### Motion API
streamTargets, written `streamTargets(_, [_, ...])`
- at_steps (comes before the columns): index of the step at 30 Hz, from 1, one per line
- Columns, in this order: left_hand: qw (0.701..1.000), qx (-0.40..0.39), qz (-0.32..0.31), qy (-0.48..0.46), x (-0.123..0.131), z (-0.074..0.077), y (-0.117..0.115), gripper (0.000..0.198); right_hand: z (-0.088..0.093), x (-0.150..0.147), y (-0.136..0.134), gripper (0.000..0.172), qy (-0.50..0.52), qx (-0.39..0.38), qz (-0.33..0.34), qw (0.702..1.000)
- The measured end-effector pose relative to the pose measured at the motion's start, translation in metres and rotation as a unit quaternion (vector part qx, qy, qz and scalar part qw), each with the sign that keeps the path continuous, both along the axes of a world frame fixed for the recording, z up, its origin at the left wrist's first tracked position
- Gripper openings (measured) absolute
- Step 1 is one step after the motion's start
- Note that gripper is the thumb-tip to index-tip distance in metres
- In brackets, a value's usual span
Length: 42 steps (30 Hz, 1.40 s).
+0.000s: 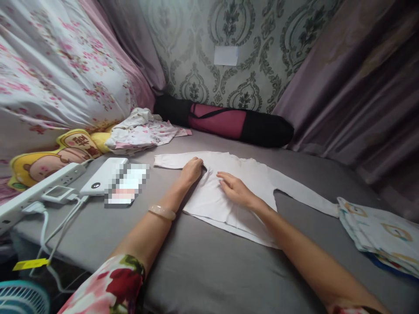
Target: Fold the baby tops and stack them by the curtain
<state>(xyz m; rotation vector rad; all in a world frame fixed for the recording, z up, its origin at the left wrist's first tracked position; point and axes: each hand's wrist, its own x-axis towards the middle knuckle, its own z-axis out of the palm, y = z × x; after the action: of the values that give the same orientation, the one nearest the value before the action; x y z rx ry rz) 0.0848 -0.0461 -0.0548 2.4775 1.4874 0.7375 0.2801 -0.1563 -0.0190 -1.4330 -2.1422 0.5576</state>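
A small white long-sleeved shirt (252,183) lies spread on the grey bed sheet (196,261), sleeves stretched out to both sides and its hem toward me. My left hand (192,170) is closed on the shirt near the left armpit, pulling a small fold up there. Over the middle of the shirt is my right hand (234,187), its fingers stretched out and apart. Whether its palm touches the cloth I cannot tell. A pale bangle circles my left wrist.
At left are a white power strip (42,187), a white power bank (104,176), a blurred-out phone (127,185) and cables. Behind lie a yellow pillow (52,161), crumpled patterned clothes (144,131) and a long black-and-maroon bag (222,122). Folded cloths (382,231) are stacked at right.
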Motion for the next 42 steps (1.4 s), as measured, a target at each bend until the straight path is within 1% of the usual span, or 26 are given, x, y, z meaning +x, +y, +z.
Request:
streamTargets(2, [1.0, 0.01, 0.001, -0.022, 0.0, -0.001, 0.005, 0.03, -0.01, -0.01, 0.018, 0.054, -0.086, 0.002, 0.001, 0.996])
streamTargets(4, [0.999, 0.018, 0.0, -0.042, 0.0, -0.003, 0.009, 0.029, -0.016, -0.02, 0.029, 0.06, -0.154, -0.019, -0.012, 0.988])
streamTargets(7, [0.997, 0.021, -0.012, -0.072, 0.0, -0.005, 0.012, 0.031, -0.02, -0.032, 0.038, 0.065, -0.202, -0.054, -0.046, 0.977])
streamTargets(9, [0.996, 0.02, -0.018, -0.085, 0.0, -0.008, 0.012, 0.035, -0.022, -0.036, 0.04, 0.067, -0.22, -0.061, -0.063, 0.972])
streamTargets(12, [0.996, 0.013, -0.015, -0.087, 0.0, -0.011, 0.011, 0.038, -0.025, -0.038, 0.041, 0.067, -0.241, -0.049, -0.071, 0.967])
streamTargets(17, [0.995, -0.003, -0.008, -0.098, 0.0, -0.014, 0.013, 0.024, -0.026, -0.043, 0.036, 0.069, -0.253, -0.038, -0.071, 0.964])
streamTargets(22, [0.99, -0.007, 0.006, -0.142, 0.0, -0.014, 0.017, 0.018, -0.026, -0.059, 0.016, 0.079, -0.239, -0.048, -0.056, 0.968])
streamTargets(25, [0.989, -0.009, 0.019, -0.15, -0.001, -0.013, 0.017, 0.017, -0.024, -0.068, 0.0, 0.08, -0.227, -0.044, -0.023, 0.973])
streamTargets(29, [0.987, -0.017, 0.038, -0.158, -0.003, -0.012, 0.018, 0.018, -0.017, -0.077, -0.019, 0.074, -0.206, -0.046, 0.051, 0.976])
streamTargets(33, [0.986, -0.015, 0.029, -0.164, -0.005, -0.012, 0.018, 0.026, -0.008, -0.085, -0.038, 0.071, -0.174, -0.064, 0.133, 0.974])
streamTargets(37, [0.991, -0.011, 0.01, -0.134, -0.007, -0.011, 0.014, 0.033, 0.004, -0.093, -0.063, 0.069, -0.113, -0.077, 0.217, 0.967])
streamTargets(40, [0.994, 0.001, -0.001, -0.112, -0.009, -0.008, 0.009, 0.038, 0.019, -0.088, -0.082, 0.058, -0.049, -0.109, 0.286, 0.951])
streamTargets(41, [0.994, 0.008, 0.005, -0.106, -0.009, -0.006, 0.006, 0.04, 0.023, -0.082, -0.086, 0.053, -0.02, -0.12, 0.299, 0.947])
streamTargets(42, [0.995, 0.015, 0.018, -0.099, -0.01, -0.003, 0.004, 0.042, 0.027, -0.074, -0.089, 0.049, 0.012, -0.126, 0.295, 0.947])
